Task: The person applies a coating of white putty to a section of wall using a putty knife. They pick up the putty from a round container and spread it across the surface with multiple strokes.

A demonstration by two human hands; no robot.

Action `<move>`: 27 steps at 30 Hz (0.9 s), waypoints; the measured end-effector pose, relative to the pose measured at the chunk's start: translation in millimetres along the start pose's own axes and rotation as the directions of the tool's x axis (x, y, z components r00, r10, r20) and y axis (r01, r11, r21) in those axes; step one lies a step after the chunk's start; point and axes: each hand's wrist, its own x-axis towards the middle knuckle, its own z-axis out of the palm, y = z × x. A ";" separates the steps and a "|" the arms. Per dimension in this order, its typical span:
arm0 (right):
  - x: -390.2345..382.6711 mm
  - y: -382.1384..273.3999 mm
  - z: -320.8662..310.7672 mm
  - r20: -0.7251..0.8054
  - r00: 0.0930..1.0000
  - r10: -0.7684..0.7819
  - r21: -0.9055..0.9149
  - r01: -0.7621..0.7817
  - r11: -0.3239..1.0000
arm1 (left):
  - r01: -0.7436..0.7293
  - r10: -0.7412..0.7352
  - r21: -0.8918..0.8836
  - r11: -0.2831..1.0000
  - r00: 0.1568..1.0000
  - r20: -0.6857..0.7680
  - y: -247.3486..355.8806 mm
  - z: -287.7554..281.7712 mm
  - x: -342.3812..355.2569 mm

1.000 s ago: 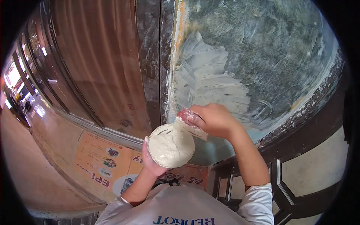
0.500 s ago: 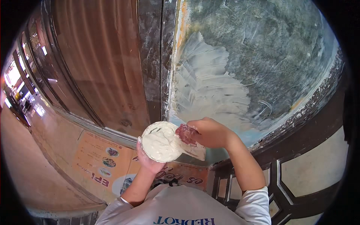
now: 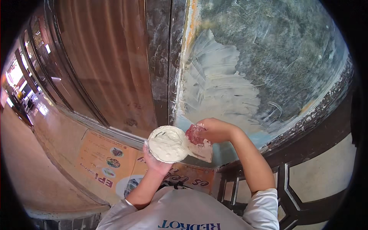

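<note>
My left hand (image 3: 156, 163) is wrapped round the underside and near side of a round bowl of white putty (image 3: 167, 143), its top facing up. My right hand (image 3: 212, 130) grips the red handle of a putty knife (image 3: 201, 150). The wide blade, smeared with putty, points down and its left corner meets the bowl's right rim. Beyond the hands rises a grey-green wall (image 3: 287, 50), where a patch of pale putty (image 3: 222, 84) with sweeping strokes covers the lower left part.
A dark wooden post (image 3: 163, 57) and a brown-curtained glass panel (image 3: 103, 65) adjoin the wall on the left. An orange printed banner (image 3: 101, 157) lies on the floor below. Dark lattice woodwork with pale panels (image 3: 324, 168) stands close at my right.
The whole view has shifted slightly, with the wall sitting a little further right. The bowl and putty knife stay together, and the blade's angle against the rim has changed a little.
</note>
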 end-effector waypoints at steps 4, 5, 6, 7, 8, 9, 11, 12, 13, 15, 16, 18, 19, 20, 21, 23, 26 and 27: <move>6.7 14.4 18.2 0.019 1.000 -0.007 0.245 0.002 0.969 | -0.070 0.073 0.050 0.996 0.995 -0.063 -5.1 -3.9 1.2; 7.9 13.7 20.9 0.061 0.997 0.055 0.294 -0.071 0.953 | -0.078 0.079 0.028 0.997 0.996 -0.050 -6.4 -3.7 0.8; 8.7 13.2 23.9 0.105 0.988 0.115 0.339 -0.145 0.929 | -0.079 0.081 0.028 0.996 0.995 -0.051 -7.5 -3.6 0.7; 9.1 13.5 27.6 0.107 0.988 0.115 0.339 -0.144 0.929 | -0.089 0.090 0.023 0.996 0.994 -0.061 -8.7 -3.5 0.8; 9.2 14.4 31.7 0.115 0.983 0.144 0.341 -0.175 0.924 | -0.097 0.098 0.018 0.995 0.993 -0.070 -10.9 -2.3 1.1; 8.9 15.2 35.6 0.123 0.977 0.174 0.342 -0.206 0.917 | -0.116 0.122 0.076 0.990 0.989 -0.086 -14.3 2.1 -1.7; 8.5 16.0 42.2 0.080 0.984 0.159 0.389 -0.177 0.904 | -0.118 0.123 0.059 0.991 0.990 -0.072 -16.6 3.3 -1.9; 8.1 15.9 44.6 0.036 0.989 0.144 0.435 -0.145 0.889 | -0.122 0.124 0.043 0.992 0.991 -0.058 -17.2 4.9 -2.3; 5.5 15.1 45.5 0.037 0.989 0.143 0.434 -0.144 0.889 | -0.117 0.119 0.031 0.993 0.991 -0.067 -17.0 7.6 -1.2; -3.8 9.9 43.2 -0.192 0.981 0.010 0.274 0.044 0.961 | -0.106 0.106 0.008 0.994 0.994 -0.034 -15.6 8.8 -1.0; -10.9 4.4 40.6 -0.192 0.981 0.010 0.274 0.044 0.961 | -0.092 0.092 -0.015 0.996 0.996 0.000 -14.7 9.3 -0.9; -26.8 -13.7 33.1 -0.372 0.925 -0.078 -0.116 0.037 0.993 | -0.059 0.060 -0.029 0.998 0.998 0.033 -8.9 9.3 -2.5; -34.1 -25.5 28.3 -0.402 0.908 -0.120 -0.202 0.039 0.978 | -0.053 0.053 -0.031 0.998 0.999 0.013 -6.4 9.3 -1.8; -37.4 -26.2 28.7 -0.404 0.907 -0.117 -0.201 0.036 0.979 | -0.038 0.038 -0.033 0.999 0.999 -0.004 -5.9 9.6 -1.2; -40.6 -25.9 30.6 -0.447 0.880 -0.162 -0.297 0.024 0.954 | -0.045 0.047 -0.048 0.998 0.998 0.036 -6.0 9.6 -3.3; -46.2 -29.0 35.6 -0.468 0.868 -0.167 -0.444 -0.067 0.893 | -0.046 0.047 -0.050 0.998 0.999 0.026 -3.7 12.0 -3.1; -52.1 -23.9 53.1 -0.485 0.860 -0.156 -0.403 -0.062 0.913 | -0.055 0.055 -0.055 0.997 0.998 0.013 2.5 14.7 -0.5; -55.1 -18.9 59.2 -0.474 0.867 -0.153 -0.405 -0.061 0.912 | -0.043 0.043 -0.054 0.998 0.999 0.005 4.7 13.8 0.0</move>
